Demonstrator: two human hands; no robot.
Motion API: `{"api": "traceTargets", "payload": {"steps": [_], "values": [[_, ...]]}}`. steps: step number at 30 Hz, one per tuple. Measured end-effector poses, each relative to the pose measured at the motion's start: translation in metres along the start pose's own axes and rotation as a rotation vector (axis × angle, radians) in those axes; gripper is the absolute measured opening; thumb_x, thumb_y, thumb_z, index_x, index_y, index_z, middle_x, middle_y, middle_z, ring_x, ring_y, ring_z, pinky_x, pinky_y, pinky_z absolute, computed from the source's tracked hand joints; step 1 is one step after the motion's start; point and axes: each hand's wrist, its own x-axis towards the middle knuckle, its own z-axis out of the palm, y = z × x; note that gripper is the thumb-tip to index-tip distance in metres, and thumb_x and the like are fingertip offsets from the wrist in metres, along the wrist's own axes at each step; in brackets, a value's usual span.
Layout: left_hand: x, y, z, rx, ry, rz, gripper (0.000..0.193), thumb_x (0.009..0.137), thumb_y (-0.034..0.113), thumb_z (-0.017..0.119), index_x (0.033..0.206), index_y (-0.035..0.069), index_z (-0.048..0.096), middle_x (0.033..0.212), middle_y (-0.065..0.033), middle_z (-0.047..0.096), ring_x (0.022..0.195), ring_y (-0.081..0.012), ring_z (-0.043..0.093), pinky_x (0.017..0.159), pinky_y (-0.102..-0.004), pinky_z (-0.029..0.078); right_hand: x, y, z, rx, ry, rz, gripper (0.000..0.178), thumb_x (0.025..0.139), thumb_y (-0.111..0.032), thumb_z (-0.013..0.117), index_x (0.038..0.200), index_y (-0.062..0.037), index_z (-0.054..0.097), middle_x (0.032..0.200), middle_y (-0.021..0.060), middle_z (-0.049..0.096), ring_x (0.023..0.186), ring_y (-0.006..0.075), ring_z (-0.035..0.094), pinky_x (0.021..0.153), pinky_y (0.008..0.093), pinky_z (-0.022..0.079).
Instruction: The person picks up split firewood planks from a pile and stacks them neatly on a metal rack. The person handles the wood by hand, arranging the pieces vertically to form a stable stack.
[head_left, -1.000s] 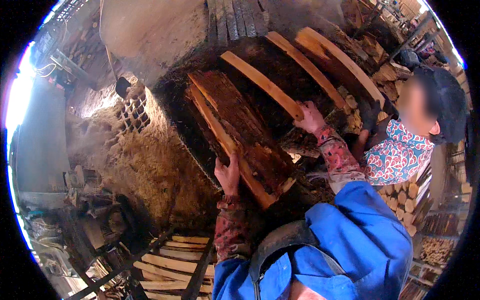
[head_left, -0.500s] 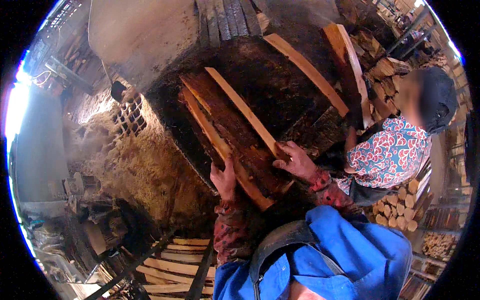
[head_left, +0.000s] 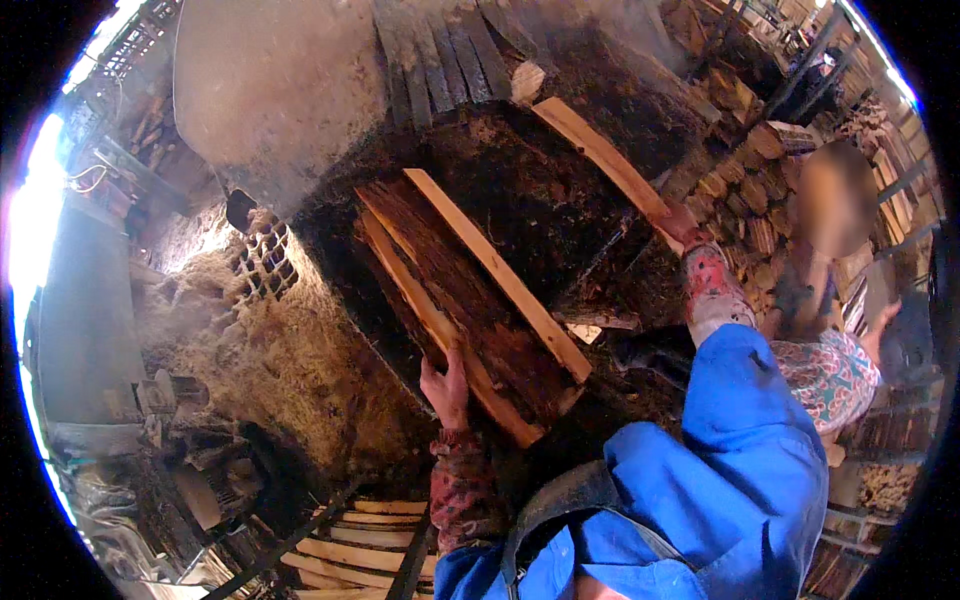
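Observation:
My left hand [head_left: 447, 388] is closed on the left edge of a long, dark, bark-covered slab [head_left: 465, 310], whose pale sawn edge shows under the fingers. Along the slab's right side lies a narrow, light sawn strip of wood [head_left: 500, 275], touched by neither hand. My right hand [head_left: 682, 228], arm stretched out to the right, has its fingers round the near end of a reddish-brown board [head_left: 600, 155]. That board slants away to the far left, apart from the slab and the strip.
Dark weathered planks [head_left: 440, 60] lie at the far side beside a large pale metal sheet [head_left: 280, 80]. Sawdust [head_left: 290, 340] is heaped on the left near machinery [head_left: 200, 470]. A person [head_left: 820, 370] stands close on my right, before stacked split wood [head_left: 735, 200]. Sawn slats [head_left: 350, 550] lie lower left.
My right hand has let go of the light strip and reached right and away to the reddish-brown board. The person has shifted nearer on the right; the upright boards beside them no longer show.

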Motion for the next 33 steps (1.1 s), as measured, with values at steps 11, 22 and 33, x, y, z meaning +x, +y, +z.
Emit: {"api": "traceTargets", "payload": {"steps": [11, 22, 33], "values": [[0.003, -0.03, -0.011, -0.146, 0.049, -0.034, 0.041, 0.091, 0.021, 0.069, 0.108, -0.015, 0.058, 0.093, -0.0086, 0.068, 0.082, -0.0123, 0.058, 0.073, -0.0297, 0.049, -0.128, -0.174, 0.085, 0.009, -0.125, 0.037, 0.045, 0.076, -0.029, 0.077, 0.103, 0.0053, 0.066, 0.088, 0.0122, 0.07, 0.08, 0.0187, 0.066, 0.073, 0.0351, 0.052], [-0.007, -0.002, -0.024, -0.298, 0.009, -0.017, 0.037, 0.09, 0.019, 0.07, 0.104, -0.013, 0.06, 0.09, -0.0098, 0.07, 0.083, -0.0121, 0.061, 0.073, -0.0297, 0.05, -0.246, -0.294, 0.09, 0.204, -0.225, 0.101, 0.027, 0.082, -0.018, 0.073, 0.097, 0.0043, 0.069, 0.078, 0.0074, 0.065, 0.076, 0.0152, 0.063, 0.069, 0.0313, 0.051], [-0.005, -0.006, -0.019, -0.193, -0.005, 0.066, 0.044, 0.088, 0.026, 0.073, 0.106, -0.012, 0.061, 0.092, -0.0114, 0.069, 0.084, -0.0145, 0.062, 0.074, -0.0314, 0.051, -0.213, -0.309, 0.187, -0.031, -0.228, -0.482, 0.06, 0.081, -0.029, 0.077, 0.127, 0.0011, 0.053, 0.11, 0.0192, 0.053, 0.106, 0.0346, 0.053, 0.079, 0.0414, 0.052]]}}
